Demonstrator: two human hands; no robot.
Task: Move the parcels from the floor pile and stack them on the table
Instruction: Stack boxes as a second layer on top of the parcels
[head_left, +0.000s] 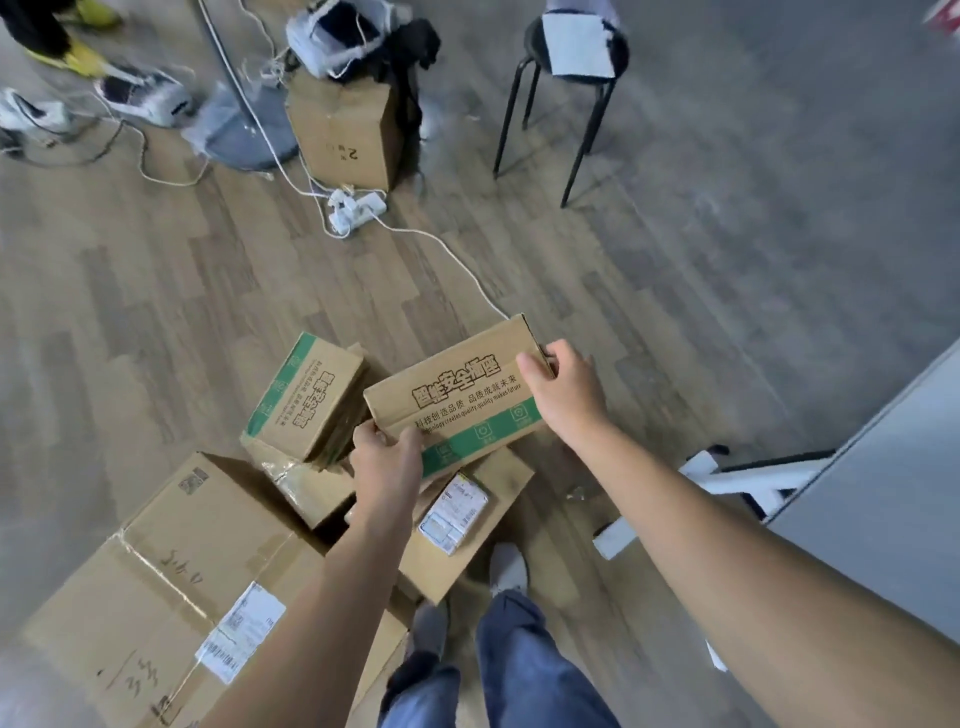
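Now both hands are on the green-banded parcel (457, 395), held tilted over the floor pile (311, 493); whether it is quite clear of the box below, I cannot tell. The left hand (387, 460) pinches the near left corner, thumb on the printed face, fingers curled underneath. The right hand (569, 387) clamps the far right end, thumb on top, fingers wrapped over the edge. Opposite corners: that looks chosen to stop a long carton swinging on the way up. Just beyond the left hand sits a matching parcel (306, 395). Directly under both hands lies a labelled parcel (457, 525), and nearer the body than the left hand sprawls a big taped carton (156, 587). Off to the right of the right hand comes the grey table (883, 493), so the carry is probably a turn that way. Plenty left to shift, by my reckoning. One hazard: a white cable (457, 260) trails just beyond the right hand.
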